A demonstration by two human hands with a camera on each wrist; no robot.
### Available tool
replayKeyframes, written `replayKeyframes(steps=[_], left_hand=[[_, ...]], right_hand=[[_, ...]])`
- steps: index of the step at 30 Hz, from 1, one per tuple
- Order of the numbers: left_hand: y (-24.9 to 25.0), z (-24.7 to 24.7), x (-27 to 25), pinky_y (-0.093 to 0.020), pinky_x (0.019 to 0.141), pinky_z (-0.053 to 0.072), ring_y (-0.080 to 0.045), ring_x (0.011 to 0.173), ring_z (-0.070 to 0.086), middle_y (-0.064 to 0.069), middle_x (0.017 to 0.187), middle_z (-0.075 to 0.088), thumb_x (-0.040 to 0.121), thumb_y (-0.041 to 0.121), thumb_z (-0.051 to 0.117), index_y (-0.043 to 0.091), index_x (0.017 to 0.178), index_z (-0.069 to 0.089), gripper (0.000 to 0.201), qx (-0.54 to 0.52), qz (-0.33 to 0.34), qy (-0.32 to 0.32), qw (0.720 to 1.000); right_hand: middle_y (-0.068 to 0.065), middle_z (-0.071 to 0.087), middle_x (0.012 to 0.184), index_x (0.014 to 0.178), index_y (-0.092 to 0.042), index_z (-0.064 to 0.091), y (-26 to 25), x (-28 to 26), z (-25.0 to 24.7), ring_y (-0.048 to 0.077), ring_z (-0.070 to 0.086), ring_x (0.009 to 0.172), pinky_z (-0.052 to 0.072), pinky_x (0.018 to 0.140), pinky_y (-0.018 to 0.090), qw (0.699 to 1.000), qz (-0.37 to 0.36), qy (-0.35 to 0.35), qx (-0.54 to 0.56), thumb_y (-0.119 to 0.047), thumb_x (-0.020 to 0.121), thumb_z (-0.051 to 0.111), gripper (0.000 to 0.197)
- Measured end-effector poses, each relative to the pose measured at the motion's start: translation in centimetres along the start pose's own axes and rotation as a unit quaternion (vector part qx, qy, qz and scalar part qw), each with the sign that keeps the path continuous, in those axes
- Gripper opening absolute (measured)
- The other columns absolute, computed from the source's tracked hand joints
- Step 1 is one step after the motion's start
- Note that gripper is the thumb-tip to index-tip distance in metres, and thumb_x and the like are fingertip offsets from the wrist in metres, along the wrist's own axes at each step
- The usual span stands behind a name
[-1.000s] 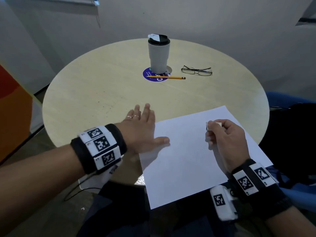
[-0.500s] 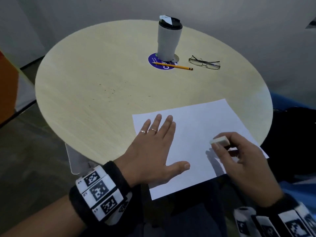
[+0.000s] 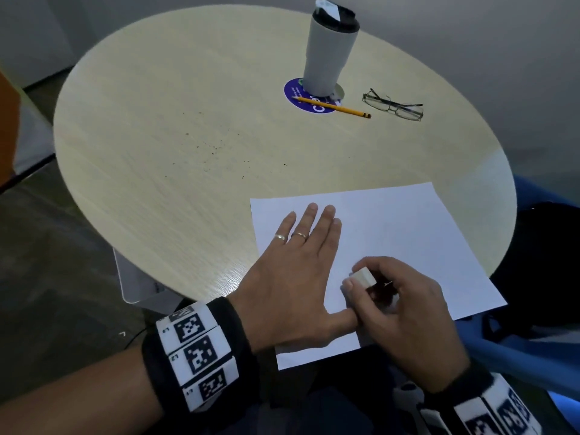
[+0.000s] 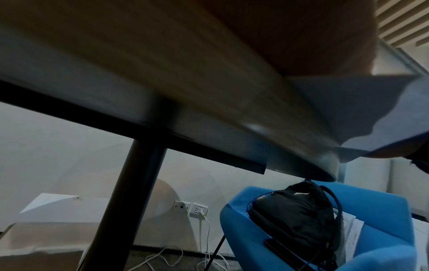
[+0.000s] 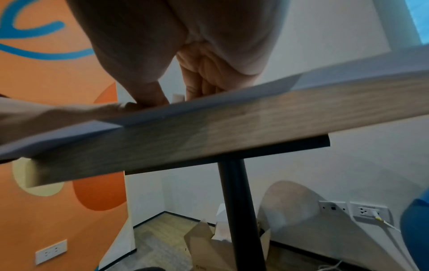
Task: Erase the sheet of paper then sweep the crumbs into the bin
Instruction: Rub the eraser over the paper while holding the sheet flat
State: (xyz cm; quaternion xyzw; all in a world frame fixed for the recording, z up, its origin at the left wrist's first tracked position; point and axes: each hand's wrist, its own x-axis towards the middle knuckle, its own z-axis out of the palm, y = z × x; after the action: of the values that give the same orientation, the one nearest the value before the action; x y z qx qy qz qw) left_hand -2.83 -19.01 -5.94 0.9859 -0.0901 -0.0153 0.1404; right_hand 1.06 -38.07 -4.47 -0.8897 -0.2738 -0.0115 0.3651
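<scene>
A white sheet of paper [image 3: 408,240] lies at the near right edge of the round wooden table [image 3: 157,120], its near corner hanging over the rim. My left hand [image 3: 301,255] lies flat on the sheet's left part, fingers straight, thumb stretched to the right. My right hand [image 3: 392,296] pinches a small white eraser [image 3: 364,276] and holds it down on the paper just beside the left thumb. In the right wrist view the eraser [image 5: 177,97] peeks out between thumb and fingers above the table edge. Dark crumbs [image 3: 213,146] are scattered over the table's middle left.
A grey lidded tumbler [image 3: 329,51] stands on a purple sticker [image 3: 301,95] at the back, with a yellow pencil [image 3: 332,106] and glasses [image 3: 392,105] beside it. A white bin [image 3: 138,284] shows under the table's near left edge. A blue chair with a black backpack [image 4: 299,216] is on the right.
My left hand slid from the bare table onto the sheet and flattened on it. My right hand came down and leftward with the eraser, onto the paper near the left thumb.
</scene>
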Motion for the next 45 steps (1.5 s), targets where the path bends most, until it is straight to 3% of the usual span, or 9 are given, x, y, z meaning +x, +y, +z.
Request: replayKeyframes(steps=[8, 13, 18, 23, 27, 32, 36, 40, 45], left_hand=[[-0.2, 0.1, 0.1, -0.049, 0.13, -0.004, -0.021, 0.157, -0.029, -0.007, 0.172, -0.024, 0.087, 0.093, 0.021, 0.008, 0.166, -0.009, 0.12, 0.0, 0.003, -0.017, 1.0], [-0.1, 0.0, 0.2, -0.049, 0.13, -0.003, -0.021, 0.157, -0.029, -0.009, 0.172, -0.024, 0.086, 0.089, 0.024, 0.007, 0.166, -0.008, 0.119, 0.003, 0.004, -0.02, 1.0], [-0.2, 0.1, 0.3, -0.051, 0.129, -0.005, -0.023, 0.157, -0.03, -0.009, 0.171, -0.026, 0.084, 0.096, 0.019, 0.007, 0.165, -0.012, 0.125, 0.006, 0.003, -0.03, 1.0], [-0.1, 0.0, 0.3, -0.05, 0.13, -0.002, -0.022, 0.157, -0.028, -0.011, 0.172, -0.023, 0.087, 0.086, 0.025, 0.005, 0.166, -0.007, 0.117, 0.004, 0.002, -0.022, 1.0], [-0.2, 0.1, 0.4, -0.051, 0.129, -0.005, -0.023, 0.156, -0.03, -0.01, 0.171, -0.026, 0.083, 0.097, 0.019, 0.006, 0.165, -0.012, 0.126, 0.008, 0.005, -0.034, 0.999], [-0.2, 0.0, 0.3, -0.05, 0.129, -0.004, -0.023, 0.157, -0.03, -0.011, 0.171, -0.026, 0.085, 0.09, 0.022, 0.005, 0.165, -0.01, 0.121, 0.009, 0.004, -0.029, 1.0], [-0.3, 0.2, 0.4, -0.052, 0.129, -0.005, -0.025, 0.158, -0.028, -0.011, 0.172, -0.025, 0.082, 0.097, 0.018, 0.006, 0.165, -0.011, 0.127, 0.011, 0.007, -0.034, 0.999], [-0.2, 0.2, 0.4, -0.052, 0.129, -0.004, -0.025, 0.157, -0.028, -0.012, 0.172, -0.025, 0.085, 0.092, 0.02, 0.005, 0.165, -0.009, 0.122, 0.007, 0.007, -0.027, 1.0], [-0.3, 0.2, 0.4, -0.052, 0.129, -0.004, -0.026, 0.158, -0.026, -0.012, 0.172, -0.022, 0.083, 0.097, 0.019, 0.004, 0.165, -0.008, 0.126, 0.012, 0.012, -0.03, 0.999]], right_hand=[[0.002, 0.059, 0.06, 0.077, -0.012, 0.068, 3.5, 0.7, -3.3, 0.026, 0.056, 0.055, 0.052, 0.057, 0.041, 0.989, 0.122, 0.083, 0.023, -0.009, 0.086, 0.079, 0.014], [0.0, 0.069, 0.07, 0.079, -0.018, 0.074, -0.1, 0.5, -1.1, 0.023, 0.063, 0.062, 0.052, 0.06, 0.038, 0.997, 0.036, -0.038, 0.057, -0.009, 0.088, 0.081, 0.014], [0.0, 0.06, 0.064, 0.071, -0.02, 0.068, 2.5, 1.6, -2.5, 0.024, 0.055, 0.061, 0.049, 0.059, 0.044, 0.998, 0.062, 0.027, 0.016, -0.008, 0.086, 0.081, 0.024], [-0.001, 0.063, 0.066, 0.074, -0.021, 0.071, -0.2, 0.5, -0.7, 0.022, 0.057, 0.066, 0.047, 0.065, 0.036, 0.998, 0.003, -0.049, 0.029, -0.011, 0.088, 0.083, 0.02], [-0.001, 0.064, 0.067, 0.072, -0.02, 0.071, 2.6, 1.2, -2.9, 0.024, 0.057, 0.07, 0.049, 0.066, 0.046, 0.998, 0.058, -0.013, 0.013, -0.012, 0.085, 0.081, 0.018], [-0.005, 0.065, 0.067, 0.072, -0.023, 0.072, 0.0, 0.4, -1.4, 0.021, 0.056, 0.07, 0.045, 0.066, 0.032, 0.998, 0.009, -0.06, 0.005, -0.011, 0.084, 0.085, 0.021], [-0.003, 0.068, 0.071, 0.075, -0.024, 0.075, 2.6, 0.9, -3.1, 0.022, 0.056, 0.075, 0.043, 0.067, 0.034, 0.998, 0.053, -0.039, 0.001, -0.018, 0.084, 0.083, 0.014], [-0.01, 0.066, 0.071, 0.075, -0.029, 0.072, 0.8, 0.8, -1.9, 0.019, 0.057, 0.076, 0.044, 0.066, 0.032, 0.999, 0.013, -0.042, -0.032, -0.021, 0.087, 0.085, 0.019], [-0.004, 0.067, 0.069, 0.073, -0.025, 0.074, 2.9, 1.2, -2.5, 0.021, 0.059, 0.073, 0.052, 0.068, 0.046, 0.997, 0.074, -0.016, 0.01, -0.019, 0.086, 0.084, 0.018]])
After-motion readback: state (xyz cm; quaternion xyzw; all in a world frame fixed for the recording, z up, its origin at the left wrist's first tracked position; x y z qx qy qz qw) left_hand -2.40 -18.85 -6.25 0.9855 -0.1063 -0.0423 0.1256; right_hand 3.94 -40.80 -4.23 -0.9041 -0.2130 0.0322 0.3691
